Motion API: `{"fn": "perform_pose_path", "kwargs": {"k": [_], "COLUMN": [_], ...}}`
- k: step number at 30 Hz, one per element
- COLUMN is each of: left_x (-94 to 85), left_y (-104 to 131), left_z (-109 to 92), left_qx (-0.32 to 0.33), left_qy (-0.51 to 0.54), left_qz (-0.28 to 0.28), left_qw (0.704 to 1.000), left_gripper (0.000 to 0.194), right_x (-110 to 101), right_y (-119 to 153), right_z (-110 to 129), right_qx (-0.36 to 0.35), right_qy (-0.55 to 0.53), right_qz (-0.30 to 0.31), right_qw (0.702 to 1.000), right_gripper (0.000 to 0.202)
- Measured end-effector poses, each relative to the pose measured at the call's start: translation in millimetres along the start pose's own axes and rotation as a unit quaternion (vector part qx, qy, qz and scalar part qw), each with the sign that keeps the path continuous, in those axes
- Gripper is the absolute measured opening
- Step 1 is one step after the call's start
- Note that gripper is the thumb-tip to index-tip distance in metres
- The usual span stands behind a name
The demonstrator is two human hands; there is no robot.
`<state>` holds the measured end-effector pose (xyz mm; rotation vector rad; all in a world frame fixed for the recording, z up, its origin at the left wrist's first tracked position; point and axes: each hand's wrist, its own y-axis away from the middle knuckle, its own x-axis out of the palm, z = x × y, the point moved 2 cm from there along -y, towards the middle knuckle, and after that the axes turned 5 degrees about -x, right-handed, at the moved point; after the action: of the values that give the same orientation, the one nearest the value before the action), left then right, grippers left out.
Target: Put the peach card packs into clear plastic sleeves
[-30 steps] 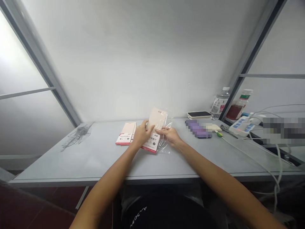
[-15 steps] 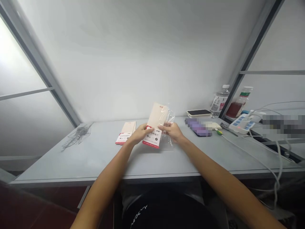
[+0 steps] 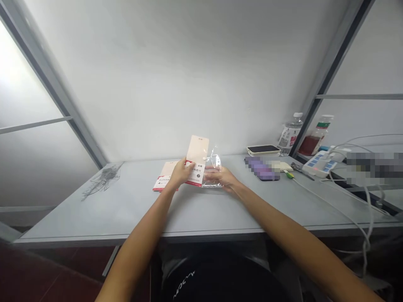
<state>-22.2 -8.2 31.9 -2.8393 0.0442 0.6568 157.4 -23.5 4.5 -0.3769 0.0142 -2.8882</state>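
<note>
A flat cream packet point(image 3: 197, 150) with a red-and-white printed lower part stands tilted above the desk. My left hand point(image 3: 181, 173) is closed on its lower left side, thumb across the front. Just right of it, a clear plastic bag point(image 3: 215, 161) hangs in my right hand point(image 3: 225, 177), whose fingers show through the shiny film. The packet's right edge meets or overlaps the bag; I cannot tell whether any of it is inside. Partly behind my left hand, similar packets point(image 3: 166, 171) lie stacked on the desk.
Crumpled dark clear film point(image 3: 103, 180) lies at the desk's left. To the right are a phone point(image 3: 263, 149), a purple item point(image 3: 262, 168), a water bottle point(image 3: 290, 134), a bottle of red liquid point(image 3: 315, 136), a power strip point(image 3: 323, 162) and white cables point(image 3: 327, 204).
The packet has moved left with my left hand. My right hand has let go of the packet's edge and now has only the plastic bag, with more of the bag showing beside the packet.
</note>
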Motion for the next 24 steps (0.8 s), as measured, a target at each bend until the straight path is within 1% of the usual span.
{"fn": "perform_pose_path", "kwargs": {"k": [2,4,7,12,17,21,24], "left_x": [2.8,4.8,4.8,2.0,0.0,2.2,3.8], "left_y": [0.5,1.5,2.9,3.3,3.3,2.2,0.1], "left_z": [0.8,1.1,0.1,-2.7,-2.1,1.9,5.1], "left_qx": [0.002,-0.008,-0.013,0.0,0.007,-0.001,-0.004], "left_qy": [-0.033,-0.043,-0.053,-0.071,-0.064,-0.06,-0.034], "left_qz": [-0.031,-0.044,-0.061,-0.076,-0.107,-0.125,-0.124], "left_qw": [0.999,0.998,0.997,0.995,0.992,0.99,0.992], "left_gripper": [0.027,0.025,0.023,0.02,0.019,0.019,0.021], "right_x": [2.0,2.8,2.5,1.5,1.5,3.1,4.4], "right_y": [-1.1,-2.2,-3.3,-4.9,-4.1,-2.0,-3.3], "right_z": [-3.6,-5.8,-6.2,-4.9,-4.1,-5.1,-7.5], "right_qx": [-0.011,-0.014,-0.015,-0.011,-0.01,-0.014,-0.032], "right_qy": [0.011,0.018,0.019,0.027,0.036,0.048,0.038], "right_qz": [-0.017,-0.02,-0.012,0.01,0.017,0.0,-0.003], "right_qw": [1.0,1.0,1.0,1.0,0.999,0.999,0.999], "right_gripper": [0.043,0.047,0.049,0.045,0.047,0.044,0.043]}}
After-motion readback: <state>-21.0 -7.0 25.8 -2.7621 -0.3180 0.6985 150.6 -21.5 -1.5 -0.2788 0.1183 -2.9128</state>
